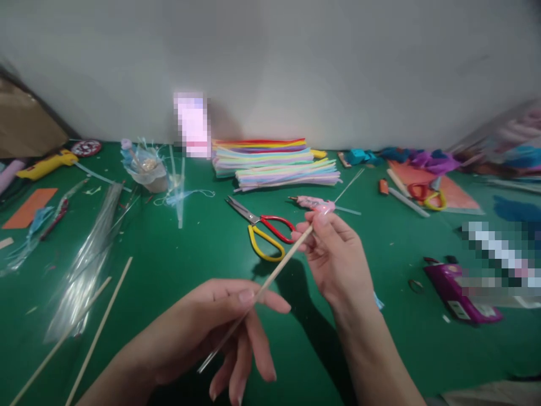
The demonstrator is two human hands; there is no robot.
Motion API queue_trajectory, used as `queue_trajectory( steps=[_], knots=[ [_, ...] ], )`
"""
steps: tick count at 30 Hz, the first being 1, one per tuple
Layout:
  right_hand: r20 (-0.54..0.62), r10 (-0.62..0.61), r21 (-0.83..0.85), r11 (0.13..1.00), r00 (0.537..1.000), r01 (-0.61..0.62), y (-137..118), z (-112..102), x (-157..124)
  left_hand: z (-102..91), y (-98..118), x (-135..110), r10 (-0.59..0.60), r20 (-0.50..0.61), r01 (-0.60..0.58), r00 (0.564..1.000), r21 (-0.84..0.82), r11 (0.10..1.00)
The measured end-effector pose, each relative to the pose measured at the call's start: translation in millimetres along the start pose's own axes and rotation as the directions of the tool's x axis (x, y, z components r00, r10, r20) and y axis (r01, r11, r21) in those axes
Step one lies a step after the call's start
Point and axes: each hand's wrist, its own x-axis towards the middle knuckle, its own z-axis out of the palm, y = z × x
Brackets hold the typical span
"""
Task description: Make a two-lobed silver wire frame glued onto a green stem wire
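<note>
A thin wooden stick runs diagonally between both my hands above the green table. My left hand pinches its lower part between thumb and forefinger, the other fingers hanging loose. My right hand is closed round the stick's upper end, where a small pink wrapped piece with a thin wire sticks out to the left. Red-and-yellow scissors lie on the table just behind the stick.
A stack of coloured pipe cleaners lies at the back centre. Clear plastic sleeves and loose wooden sticks lie left. A yellow glue gun sits far left, a purple box right, coloured paper scraps and second scissors back right.
</note>
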Motion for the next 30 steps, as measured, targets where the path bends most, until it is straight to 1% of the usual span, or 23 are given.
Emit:
queue_trajectory(
  steps=[2, 5, 10, 13, 17, 19, 23, 25, 27, 29, 30],
  knots=[
    [-0.017, 0.009, -0.022, 1.0, 1.0, -0.01, 4.9, -0.9, 3.0, -0.7, 1.4, 1.0, -0.006, 0.022, 0.008, 1.0, -0.061, 0.998],
    [-0.041, 0.005, -0.091, 0.996, 0.999, -0.009, 9.4, -1.9, 4.9, -1.2, 2.6, -0.3, -0.008, 0.04, 0.013, 0.999, -0.103, 0.995],
    [-0.052, -0.015, -0.164, 0.987, 0.999, 0.007, 11.0, -4.6, 6.5, -0.7, 6.1, -6.5, -0.033, 0.115, 0.052, 0.993, -0.164, 0.985],
    [-0.052, -0.001, -0.162, 0.987, 0.999, -0.007, 12.0, -5.5, 7.4, -0.3, 8.5, -7.6, -0.047, 0.132, 0.073, 0.99, -0.193, 0.979],
    [-0.055, 0.015, -0.103, 0.994, 0.998, -0.021, 14.0, -5.1, 7.5, -0.4, 8.6, -6.6, -0.039, 0.135, 0.065, 0.99, -0.19, 0.98],
    [-0.054, 0.015, -0.083, 0.996, 0.998, -0.019, 14.9, -5.0, 7.6, -0.8, 7.3, -5.8, -0.037, 0.089, 0.049, 0.995, -0.139, 0.989],
    [-0.054, -0.013, -0.086, 0.996, 0.998, 0.008, 15.8, -4.7, 7.8, -1.9, 3.2, -2.1, -0.017, -0.093, 0.02, 0.996, 0.032, 0.999],
    [-0.048, -0.029, -0.098, 0.995, 0.998, 0.024, 15.8, -3.6, 6.7, -2.2, 0.8, 1.0, -0.011, -0.129, 0.029, 0.992, 0.141, 0.99],
    [-0.031, -0.046, -0.129, 0.991, 0.998, 0.042, 16.2, -1.3, 4.1, -2.6, -2.1, 5.0, 0.038, -0.163, 0.016, 0.986, 0.315, 0.949],
    [-0.011, -0.067, -0.164, 0.984, 0.998, 0.065, 17.7, 1.4, 0.9, -3.6, -5.5, 9.1, 0.131, -0.214, -0.014, 0.968, 0.479, 0.878],
    [-0.002, -0.078, -0.176, 0.981, 0.997, 0.077, 18.9, 2.7, -0.6, -4.5, -7.2, 11.0, 0.179, -0.238, -0.026, 0.955, 0.531, 0.847]
  ],
)
